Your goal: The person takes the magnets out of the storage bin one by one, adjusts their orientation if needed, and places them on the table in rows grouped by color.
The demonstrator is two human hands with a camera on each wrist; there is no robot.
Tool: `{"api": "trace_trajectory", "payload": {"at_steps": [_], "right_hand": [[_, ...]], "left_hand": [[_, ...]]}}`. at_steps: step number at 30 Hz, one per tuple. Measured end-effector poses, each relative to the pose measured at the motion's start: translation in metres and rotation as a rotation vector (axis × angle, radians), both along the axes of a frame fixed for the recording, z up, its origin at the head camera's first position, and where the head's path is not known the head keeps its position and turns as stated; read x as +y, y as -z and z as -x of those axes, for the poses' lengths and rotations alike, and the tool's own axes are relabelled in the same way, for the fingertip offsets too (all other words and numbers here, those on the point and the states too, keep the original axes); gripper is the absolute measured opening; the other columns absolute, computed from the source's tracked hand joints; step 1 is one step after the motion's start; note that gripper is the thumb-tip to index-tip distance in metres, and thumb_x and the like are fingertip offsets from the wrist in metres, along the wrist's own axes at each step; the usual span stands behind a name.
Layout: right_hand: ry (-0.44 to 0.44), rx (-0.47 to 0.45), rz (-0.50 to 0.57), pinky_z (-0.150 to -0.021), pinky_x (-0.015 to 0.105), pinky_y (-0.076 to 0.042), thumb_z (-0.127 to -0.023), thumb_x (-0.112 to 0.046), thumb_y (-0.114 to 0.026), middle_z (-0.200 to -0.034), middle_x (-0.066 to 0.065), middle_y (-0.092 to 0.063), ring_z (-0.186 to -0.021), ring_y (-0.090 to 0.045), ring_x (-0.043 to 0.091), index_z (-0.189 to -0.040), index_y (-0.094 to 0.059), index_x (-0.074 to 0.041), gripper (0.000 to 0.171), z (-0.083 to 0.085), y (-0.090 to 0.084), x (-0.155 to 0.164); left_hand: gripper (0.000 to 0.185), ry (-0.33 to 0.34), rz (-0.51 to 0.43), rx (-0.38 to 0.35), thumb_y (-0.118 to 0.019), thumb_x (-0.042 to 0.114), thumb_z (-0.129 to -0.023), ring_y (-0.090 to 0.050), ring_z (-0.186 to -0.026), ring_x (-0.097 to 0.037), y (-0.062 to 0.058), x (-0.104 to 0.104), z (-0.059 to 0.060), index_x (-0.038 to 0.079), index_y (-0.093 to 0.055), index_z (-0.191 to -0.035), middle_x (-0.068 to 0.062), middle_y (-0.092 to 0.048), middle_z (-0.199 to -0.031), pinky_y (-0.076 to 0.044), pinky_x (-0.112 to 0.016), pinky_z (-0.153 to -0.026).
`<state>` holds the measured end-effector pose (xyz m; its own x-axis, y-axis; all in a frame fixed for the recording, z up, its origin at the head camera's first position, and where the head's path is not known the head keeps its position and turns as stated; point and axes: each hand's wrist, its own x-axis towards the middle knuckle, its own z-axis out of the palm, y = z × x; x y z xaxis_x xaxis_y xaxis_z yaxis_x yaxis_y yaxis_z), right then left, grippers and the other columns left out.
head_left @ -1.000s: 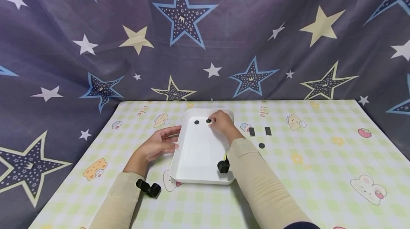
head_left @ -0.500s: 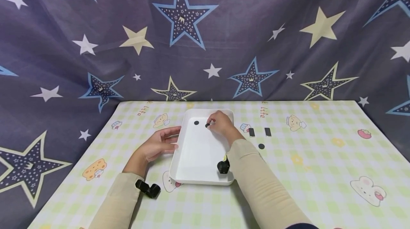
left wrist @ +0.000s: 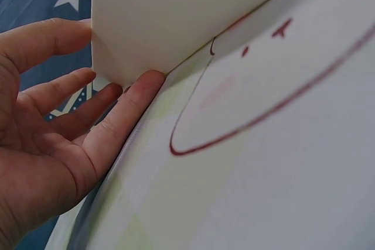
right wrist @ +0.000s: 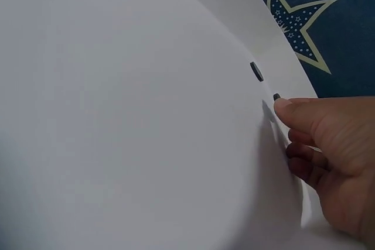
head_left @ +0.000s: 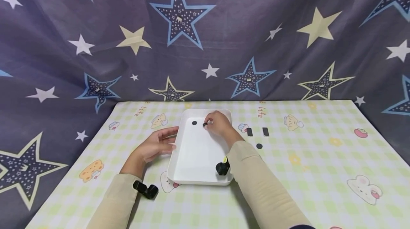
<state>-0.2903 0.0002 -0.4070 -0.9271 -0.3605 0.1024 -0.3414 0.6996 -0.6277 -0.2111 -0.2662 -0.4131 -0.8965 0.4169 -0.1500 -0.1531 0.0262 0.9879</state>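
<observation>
A white rectangular tray (head_left: 200, 154) lies on the checked tablecloth. My right hand (head_left: 219, 124) reaches over its far end, pinching a small black disc (head_left: 205, 125) between thumb and fingers. In the right wrist view only the edge of that disc (right wrist: 277, 96) peeks past the thumb. A second black disc (head_left: 194, 123) lies on the tray floor, just left of the pinched one. Against the tray's left side rests my left hand (head_left: 156, 145). The left wrist view shows its extended fingers touching the outer wall of the tray (left wrist: 170, 16).
Two small dark rectangular pieces (head_left: 250, 132) lie on the cloth right of the tray, with another black disc (head_left: 259, 146) nearer to me. A star-patterned curtain (head_left: 205, 36) hangs behind the table. Each wrist wears a black camera (head_left: 150, 191).
My right hand has brought the pinched disc slightly nearer to me over the tray. The left hand stays at the tray's side. The head view has shifted a little.
</observation>
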Motion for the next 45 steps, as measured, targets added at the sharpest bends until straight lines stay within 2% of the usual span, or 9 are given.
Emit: {"api": "trace_trajectory", "payload": {"at_steps": [8, 13, 25, 36, 45], "right_hand": [[-0.028, -0.006, 0.047, -0.083, 0.033, -0.05, -0.085, -0.004, -0.072, -0.098, 0.007, -0.065, -0.086, -0.062, 0.021, -0.094, -0.071, -0.007, 0.01, -0.003, -0.007, 0.004], [-0.03, -0.02, 0.091, -0.081, 0.03, -0.051, -0.086, -0.005, -0.072, -0.099, 0.006, -0.067, -0.088, -0.064, 0.021, -0.096, -0.072, -0.007, 0.01, -0.004, -0.012, 0.006], [0.002, -0.038, 0.173, -0.074, 0.029, -0.05, -0.089, -0.011, -0.072, -0.102, 0.006, -0.066, -0.085, -0.059, 0.019, -0.1, -0.072, -0.007, 0.012, -0.017, -0.025, 0.017], [0.018, -0.028, 0.189, -0.069, 0.028, -0.049, -0.09, -0.013, -0.071, -0.102, 0.006, -0.066, -0.082, -0.059, 0.018, -0.099, -0.072, -0.009, 0.01, -0.027, -0.031, 0.027], [0.003, 0.008, 0.198, -0.071, 0.03, -0.051, -0.09, -0.014, -0.071, -0.101, 0.006, -0.065, -0.084, -0.06, 0.019, -0.101, -0.071, -0.008, 0.012, -0.034, -0.04, 0.037]], "left_hand": [[0.079, -0.003, 0.012, 0.004, -0.068, -0.008, -0.081, -0.046, -0.13, -0.033, 0.002, 0.001, 0.0, -0.001, -0.031, -0.151, -0.022, -0.03, -0.154, -0.054, -0.041, -0.089], [0.079, -0.011, 0.019, 0.01, -0.068, -0.008, -0.08, -0.043, -0.132, -0.037, 0.004, 0.0, 0.002, -0.001, -0.032, -0.15, -0.022, -0.031, -0.154, -0.054, -0.042, -0.087], [0.079, -0.013, 0.024, 0.015, -0.068, -0.008, -0.08, -0.044, -0.132, -0.036, 0.003, 0.0, 0.002, -0.001, -0.032, -0.15, -0.022, -0.031, -0.154, -0.054, -0.042, -0.087], [0.08, -0.015, 0.021, 0.017, -0.068, -0.008, -0.08, -0.043, -0.132, -0.037, 0.003, 0.0, 0.002, -0.001, -0.032, -0.15, -0.022, -0.031, -0.154, -0.054, -0.041, -0.087], [0.08, -0.003, 0.008, 0.02, -0.068, -0.009, -0.08, -0.042, -0.133, -0.038, 0.004, -0.001, 0.002, -0.002, -0.031, -0.15, -0.023, -0.03, -0.154, -0.054, -0.043, -0.088]]}}
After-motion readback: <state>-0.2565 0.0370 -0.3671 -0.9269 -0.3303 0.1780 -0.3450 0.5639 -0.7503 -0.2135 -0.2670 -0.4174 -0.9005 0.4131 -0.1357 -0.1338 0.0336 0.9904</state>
